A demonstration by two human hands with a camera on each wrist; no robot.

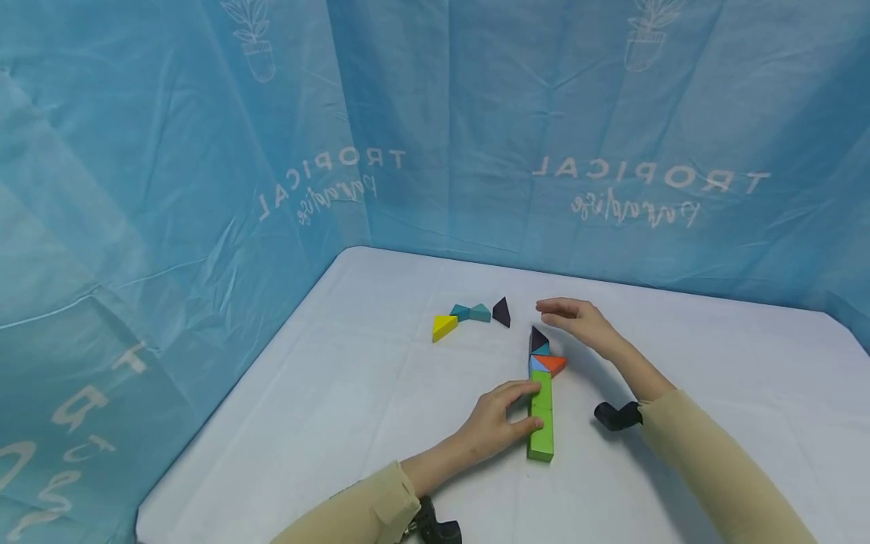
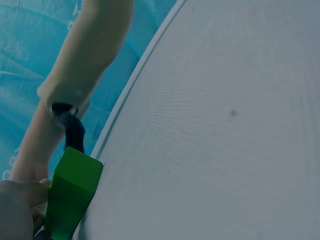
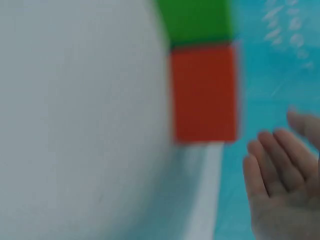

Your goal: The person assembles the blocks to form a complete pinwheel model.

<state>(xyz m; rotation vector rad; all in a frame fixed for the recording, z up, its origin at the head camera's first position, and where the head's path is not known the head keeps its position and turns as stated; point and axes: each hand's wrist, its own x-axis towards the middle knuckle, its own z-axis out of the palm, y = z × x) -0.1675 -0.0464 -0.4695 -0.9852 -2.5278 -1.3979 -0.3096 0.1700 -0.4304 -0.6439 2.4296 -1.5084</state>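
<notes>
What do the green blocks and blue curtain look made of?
Green blocks: probably painted wood, though plastic is possible; smooth, opaque faces with crisp edges. Blue curtain: likely thin synthetic fabric; slight sheen, soft folds and creases, fiber uncertain.

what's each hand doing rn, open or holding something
Left hand: open, thumb and fingers touching the green blocks.
Right hand: open, holding nothing.

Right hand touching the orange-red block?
Apart. The head view shows it: a strip of white table is visible between the right hand and the orange-red block.
</notes>
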